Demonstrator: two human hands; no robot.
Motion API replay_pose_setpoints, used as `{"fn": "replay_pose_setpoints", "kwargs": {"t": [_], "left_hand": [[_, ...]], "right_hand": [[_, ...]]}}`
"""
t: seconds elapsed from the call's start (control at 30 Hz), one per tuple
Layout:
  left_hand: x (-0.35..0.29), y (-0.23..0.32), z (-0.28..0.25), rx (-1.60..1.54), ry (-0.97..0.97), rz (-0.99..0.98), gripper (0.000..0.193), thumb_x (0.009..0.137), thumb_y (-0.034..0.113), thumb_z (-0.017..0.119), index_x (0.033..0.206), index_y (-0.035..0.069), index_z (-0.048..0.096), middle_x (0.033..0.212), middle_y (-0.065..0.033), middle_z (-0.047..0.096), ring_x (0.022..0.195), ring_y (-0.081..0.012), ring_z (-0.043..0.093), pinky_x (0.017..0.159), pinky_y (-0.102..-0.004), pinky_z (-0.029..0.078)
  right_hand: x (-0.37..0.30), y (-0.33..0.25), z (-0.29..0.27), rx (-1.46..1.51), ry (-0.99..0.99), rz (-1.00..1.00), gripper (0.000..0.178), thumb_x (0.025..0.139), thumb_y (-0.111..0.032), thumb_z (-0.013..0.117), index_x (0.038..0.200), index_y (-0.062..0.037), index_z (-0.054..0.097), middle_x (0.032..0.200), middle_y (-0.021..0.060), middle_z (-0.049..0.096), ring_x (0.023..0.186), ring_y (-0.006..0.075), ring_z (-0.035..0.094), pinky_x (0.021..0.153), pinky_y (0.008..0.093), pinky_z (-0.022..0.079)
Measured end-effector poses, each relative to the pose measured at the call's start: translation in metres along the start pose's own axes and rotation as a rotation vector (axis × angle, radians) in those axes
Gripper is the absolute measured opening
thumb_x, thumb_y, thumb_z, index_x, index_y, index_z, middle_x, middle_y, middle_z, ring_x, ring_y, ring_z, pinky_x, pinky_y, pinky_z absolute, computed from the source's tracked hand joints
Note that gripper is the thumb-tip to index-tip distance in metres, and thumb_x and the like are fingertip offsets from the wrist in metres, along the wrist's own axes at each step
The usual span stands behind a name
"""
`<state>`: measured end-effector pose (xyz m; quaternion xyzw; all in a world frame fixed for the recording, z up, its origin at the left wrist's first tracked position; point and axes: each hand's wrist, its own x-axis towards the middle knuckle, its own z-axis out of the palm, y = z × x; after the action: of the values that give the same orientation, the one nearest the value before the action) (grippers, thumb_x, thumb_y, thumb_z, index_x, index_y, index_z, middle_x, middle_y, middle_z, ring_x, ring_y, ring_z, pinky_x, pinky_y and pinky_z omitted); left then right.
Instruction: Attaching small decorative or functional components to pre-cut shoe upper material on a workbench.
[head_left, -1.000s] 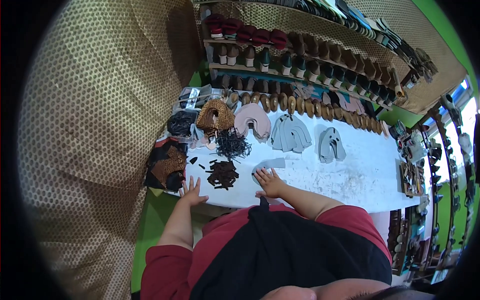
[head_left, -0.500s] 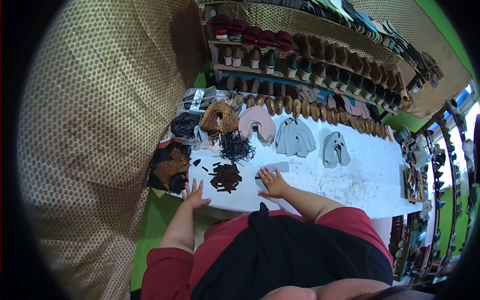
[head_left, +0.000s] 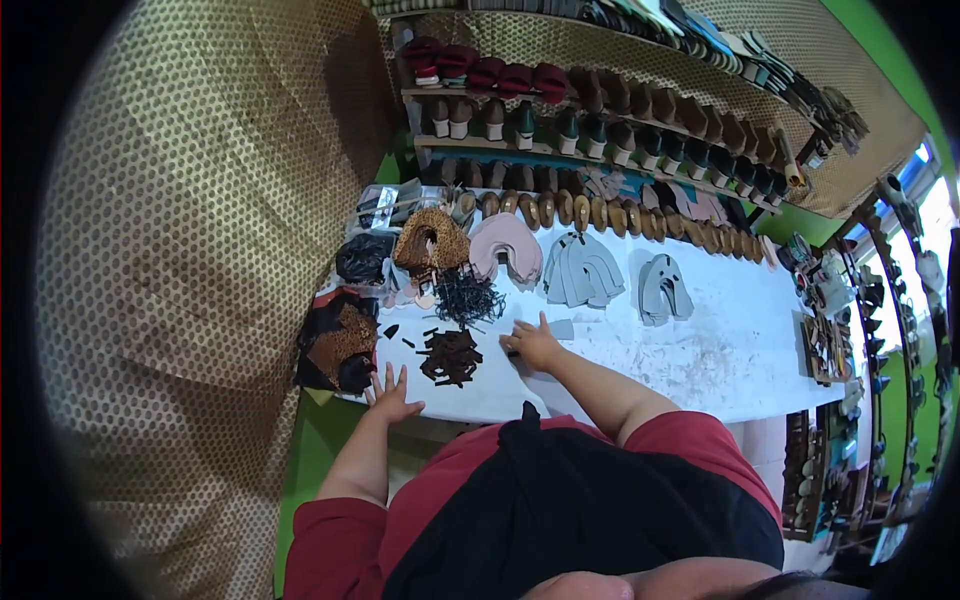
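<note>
My left hand (head_left: 393, 398) lies open at the front left edge of the white table (head_left: 740, 385), fingers spread and nothing in them. A pile of short dark brown strips (head_left: 452, 358) is just to its right, with a few loose dark pieces (head_left: 391, 331) further back. My right hand (head_left: 535, 346) rests palm down right of that pile, fingers apart. Beside its fingers a small flat grey piece (head_left: 564, 329) lies on the table, partly hidden. Behind are a tangle of thin black strips (head_left: 468, 298) and fanned grey curved cut-outs (head_left: 583, 270).
Pink curved cut-outs (head_left: 506, 247), a leopard-print piece (head_left: 432, 240) and a second grey stack (head_left: 663, 290) lie further back. Leopard and black scraps (head_left: 340, 345) sit at the left edge. Rows of brown shoes (head_left: 620, 216) line the back below shelves. A tool box (head_left: 826, 348) stands right.
My right hand has shifted slightly left and back, turning its fingers leftward off part of the grey piece. My left hand stays where it was. The view has tilted a little.
</note>
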<state>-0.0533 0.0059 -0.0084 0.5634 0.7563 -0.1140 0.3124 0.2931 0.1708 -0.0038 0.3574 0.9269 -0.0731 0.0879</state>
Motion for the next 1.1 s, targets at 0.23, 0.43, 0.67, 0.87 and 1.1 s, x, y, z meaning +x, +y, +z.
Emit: {"fn": "replay_pose_setpoints", "kwargs": {"t": [0.23,0.43,0.67,0.87,1.1], "left_hand": [[-0.002,-0.008,0.007,0.007,-0.024,0.029,0.121,0.074,0.064,0.073,0.159,0.03,-0.006,0.164,-0.0105,-0.024,0.147,-0.0466,-0.021,0.111,-0.0715,0.001],[-0.002,-0.005,0.005,0.007,0.018,0.063,0.118,0.075,0.062,0.073,0.16,0.029,-0.001,0.165,-0.0102,-0.021,0.148,-0.0468,-0.019,0.112,-0.0714,0.003],[0.008,0.021,0.002,-0.194,0.139,-0.035,0.089,0.081,0.048,0.072,0.156,0.022,0.03,0.165,-0.0181,0.009,0.148,-0.051,0.001,0.117,-0.0647,0.007],[0.004,0.1,-0.003,-0.354,0.689,0.488,0.056,0.08,0.028,0.071,0.132,0.012,0.06,0.15,-0.0229,0.042,0.143,-0.0521,0.021,0.119,-0.0562,0.016],[0.017,0.2,0.014,-0.291,0.594,0.539,0.055,0.081,0.026,0.07,0.133,0.01,0.058,0.155,-0.0201,0.037,0.147,-0.0501,0.014,0.117,-0.0589,0.017]], "right_hand": [[-0.015,-0.004,-0.027,-0.017,0.132,-0.047,0.01,0.082,-0.024,0.068,0.086,-0.0243,0.077,0.128,0.0045,0.058,0.14,0.0282,0.038,0.113,0.0735,0.013],[-0.055,0.021,-0.049,0.245,0.408,0.258,0.013,0.068,-0.025,0.082,0.079,-0.0285,0.076,0.15,0.0041,0.044,0.148,0.0379,0.02,0.109,0.0779,0.01],[-0.129,0.067,-0.08,0.408,0.566,0.514,0.014,0.07,-0.031,0.084,0.084,-0.0295,0.079,0.155,0.006,0.041,0.148,0.0455,0.017,0.112,0.0729,0.015],[-0.197,0.128,-0.089,0.546,0.68,0.519,0.02,0.071,-0.028,0.083,0.09,-0.0216,0.08,0.15,0.0111,0.047,0.144,0.0493,0.025,0.117,0.0541,0.025],[-0.257,0.211,-0.085,0.619,0.568,0.433,0.017,0.072,-0.022,0.082,0.089,-0.0198,0.08,0.15,0.0137,0.047,0.145,0.0467,0.024,0.118,0.0513,0.024]]}}
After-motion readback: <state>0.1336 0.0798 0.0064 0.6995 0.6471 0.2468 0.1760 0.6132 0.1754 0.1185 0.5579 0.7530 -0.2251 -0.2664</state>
